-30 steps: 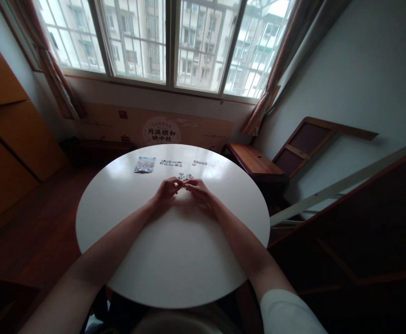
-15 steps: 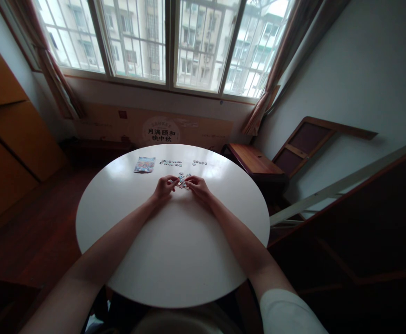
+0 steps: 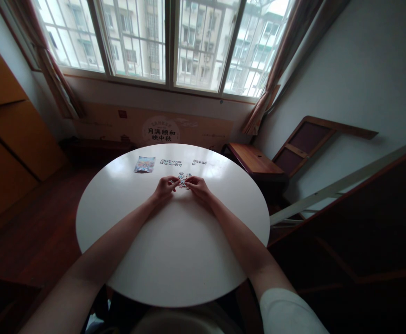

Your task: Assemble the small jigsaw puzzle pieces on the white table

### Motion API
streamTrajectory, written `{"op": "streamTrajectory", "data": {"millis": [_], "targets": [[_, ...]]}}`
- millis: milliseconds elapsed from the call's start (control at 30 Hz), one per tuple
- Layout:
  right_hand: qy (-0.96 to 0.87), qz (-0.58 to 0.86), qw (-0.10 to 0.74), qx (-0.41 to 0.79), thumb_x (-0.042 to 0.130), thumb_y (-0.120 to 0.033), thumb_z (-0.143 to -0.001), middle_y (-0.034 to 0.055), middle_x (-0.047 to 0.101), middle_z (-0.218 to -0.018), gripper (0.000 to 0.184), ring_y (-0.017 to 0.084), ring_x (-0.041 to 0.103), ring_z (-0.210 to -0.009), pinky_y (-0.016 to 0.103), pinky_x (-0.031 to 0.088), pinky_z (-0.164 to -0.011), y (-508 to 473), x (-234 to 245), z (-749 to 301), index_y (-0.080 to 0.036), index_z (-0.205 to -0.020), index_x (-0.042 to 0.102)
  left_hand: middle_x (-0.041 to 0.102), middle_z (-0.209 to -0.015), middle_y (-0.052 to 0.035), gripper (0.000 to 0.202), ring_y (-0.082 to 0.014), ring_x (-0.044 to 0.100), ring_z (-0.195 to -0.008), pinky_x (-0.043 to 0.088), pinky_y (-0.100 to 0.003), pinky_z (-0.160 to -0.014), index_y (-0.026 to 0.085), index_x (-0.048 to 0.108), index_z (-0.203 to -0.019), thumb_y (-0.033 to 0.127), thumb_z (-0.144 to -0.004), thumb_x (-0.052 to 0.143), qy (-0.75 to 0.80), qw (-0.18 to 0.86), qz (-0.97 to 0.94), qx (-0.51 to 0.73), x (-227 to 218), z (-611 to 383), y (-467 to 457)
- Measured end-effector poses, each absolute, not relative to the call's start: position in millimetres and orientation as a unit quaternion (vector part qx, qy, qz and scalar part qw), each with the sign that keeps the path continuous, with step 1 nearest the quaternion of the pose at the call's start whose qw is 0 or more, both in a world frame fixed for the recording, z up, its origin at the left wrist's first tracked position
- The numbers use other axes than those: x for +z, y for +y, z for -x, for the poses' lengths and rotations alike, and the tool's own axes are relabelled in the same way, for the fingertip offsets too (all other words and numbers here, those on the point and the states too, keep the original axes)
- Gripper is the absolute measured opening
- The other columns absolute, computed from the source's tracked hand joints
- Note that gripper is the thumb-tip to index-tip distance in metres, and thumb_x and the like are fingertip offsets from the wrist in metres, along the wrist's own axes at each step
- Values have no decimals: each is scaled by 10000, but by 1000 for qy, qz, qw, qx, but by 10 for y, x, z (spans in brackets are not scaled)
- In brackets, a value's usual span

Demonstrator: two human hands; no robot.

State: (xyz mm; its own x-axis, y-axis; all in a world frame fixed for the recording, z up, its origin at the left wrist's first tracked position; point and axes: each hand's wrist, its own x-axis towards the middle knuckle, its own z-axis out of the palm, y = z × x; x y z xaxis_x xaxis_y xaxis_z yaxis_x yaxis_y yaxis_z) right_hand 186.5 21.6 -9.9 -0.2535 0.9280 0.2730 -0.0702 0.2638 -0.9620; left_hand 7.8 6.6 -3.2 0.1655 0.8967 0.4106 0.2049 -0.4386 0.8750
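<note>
Now both hands have edged forward over the white table (image 3: 126, 241) to the cluster of puzzle pieces (image 3: 184, 176) at its far middle; left hand (image 3: 166, 187) and right hand (image 3: 196, 187) curl fingertips onto its near edge, though gripping or merely pressing cannot be told.
</note>
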Motion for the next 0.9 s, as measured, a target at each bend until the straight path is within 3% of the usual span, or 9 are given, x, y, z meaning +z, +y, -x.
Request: {"op": "streamTrajectory", "data": {"millis": [900], "targets": [[-615,357,503,492,763,-375,-581,6,641,-624,284,103,540,-541,237,413,-526,235,-118,-1856,-151,-701,635,667,-729,-60,330,-101,557,-487,464,-213,-419,116,679,-769,432,-673,689,416,354,-669,504,-13,-72,47]]}}
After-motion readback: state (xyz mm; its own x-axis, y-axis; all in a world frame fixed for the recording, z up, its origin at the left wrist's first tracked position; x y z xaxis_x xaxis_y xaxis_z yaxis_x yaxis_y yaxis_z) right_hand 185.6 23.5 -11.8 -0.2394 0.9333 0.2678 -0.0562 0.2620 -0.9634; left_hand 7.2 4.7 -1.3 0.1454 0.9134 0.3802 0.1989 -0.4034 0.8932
